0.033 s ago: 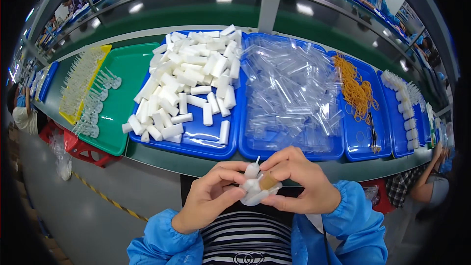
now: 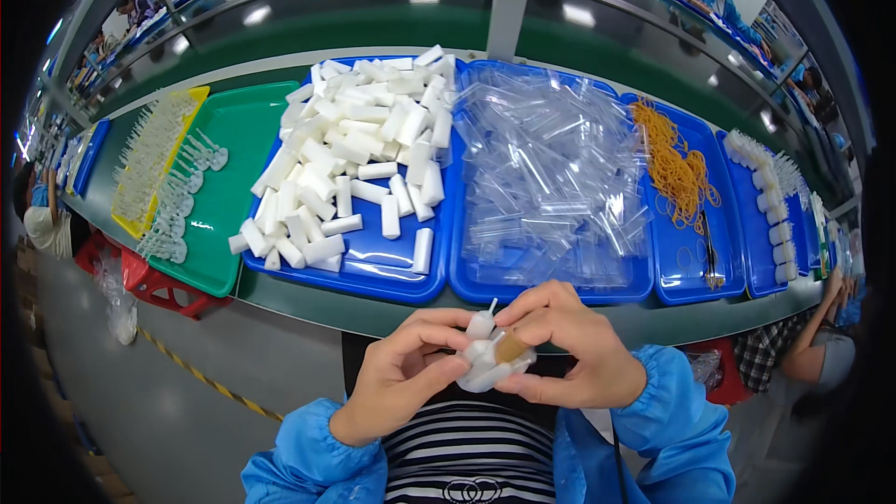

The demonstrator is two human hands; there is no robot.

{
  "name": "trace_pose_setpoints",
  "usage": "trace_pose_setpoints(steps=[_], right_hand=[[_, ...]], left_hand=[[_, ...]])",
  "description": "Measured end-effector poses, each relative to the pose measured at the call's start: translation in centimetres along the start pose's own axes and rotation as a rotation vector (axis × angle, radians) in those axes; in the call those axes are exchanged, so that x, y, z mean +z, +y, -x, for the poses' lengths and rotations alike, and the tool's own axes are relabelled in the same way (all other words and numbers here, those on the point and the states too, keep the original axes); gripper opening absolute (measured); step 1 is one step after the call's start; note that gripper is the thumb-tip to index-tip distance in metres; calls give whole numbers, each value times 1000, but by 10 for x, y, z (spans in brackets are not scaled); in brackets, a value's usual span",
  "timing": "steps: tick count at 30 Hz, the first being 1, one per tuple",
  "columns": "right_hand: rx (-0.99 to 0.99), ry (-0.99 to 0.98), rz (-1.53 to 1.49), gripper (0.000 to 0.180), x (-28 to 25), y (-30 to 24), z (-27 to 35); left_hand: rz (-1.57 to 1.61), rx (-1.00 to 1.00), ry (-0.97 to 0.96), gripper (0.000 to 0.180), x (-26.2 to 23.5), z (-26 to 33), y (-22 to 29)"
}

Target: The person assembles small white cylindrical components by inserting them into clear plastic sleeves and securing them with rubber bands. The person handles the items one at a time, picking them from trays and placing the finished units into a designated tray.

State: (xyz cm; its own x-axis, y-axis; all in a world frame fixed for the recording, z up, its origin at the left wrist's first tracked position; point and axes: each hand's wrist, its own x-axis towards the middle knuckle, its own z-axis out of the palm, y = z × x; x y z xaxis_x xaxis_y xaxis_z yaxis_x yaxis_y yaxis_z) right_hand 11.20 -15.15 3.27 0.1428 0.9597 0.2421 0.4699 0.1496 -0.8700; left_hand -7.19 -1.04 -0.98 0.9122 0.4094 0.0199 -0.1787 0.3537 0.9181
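In front of my belly, both hands hold one small translucent white plastic part (image 2: 483, 375) with a lobed, rounded body and a thin stem pointing up. My left hand (image 2: 408, 369) pinches its left side between thumb and fingers. My right hand (image 2: 569, 341) grips it from the right, thumb low and fingers over the top. A tan, sleeve-like piece (image 2: 511, 347) sits at the right fingertips; whether it is a finger cover or belongs to the part, I cannot tell. The fingers hide some of the part.
Along the green bench stand a blue tray (image 2: 411, 291) of white foam-like blocks, another (image 2: 560, 293) of clear plastic sleeves, and a third (image 2: 674, 286) with orange rubber bands and tweezers (image 2: 711, 257). A green tray (image 2: 245, 145) with clear stemmed parts lies left. Co-workers sit at both sides.
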Motion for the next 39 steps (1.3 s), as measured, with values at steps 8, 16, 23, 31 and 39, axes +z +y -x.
trace_pose_setpoints(steps=[8, 16, 23, 31, 39], right_hand=[[-43, 199, 47, 30, 3, 17, 31], [-35, 255, -39, 31, 10, 19, 36], [-116, 115, 727, 35, -36, 16, -9], [-145, -68, 848, 33, -37, 23, -34], [-300, -117, 479, 39, -32, 4, -39]], left_hand=[[-112, 2, -23, 26, 20, -2, -14], [-17, -1, 4, 33, 29, -2, -26], [-380, 111, 200, 32, 14, -2, -7], [-21, -173, 278, 33, 11, -1, -3], [-209, -52, 110, 31, 15, -2, -2]])
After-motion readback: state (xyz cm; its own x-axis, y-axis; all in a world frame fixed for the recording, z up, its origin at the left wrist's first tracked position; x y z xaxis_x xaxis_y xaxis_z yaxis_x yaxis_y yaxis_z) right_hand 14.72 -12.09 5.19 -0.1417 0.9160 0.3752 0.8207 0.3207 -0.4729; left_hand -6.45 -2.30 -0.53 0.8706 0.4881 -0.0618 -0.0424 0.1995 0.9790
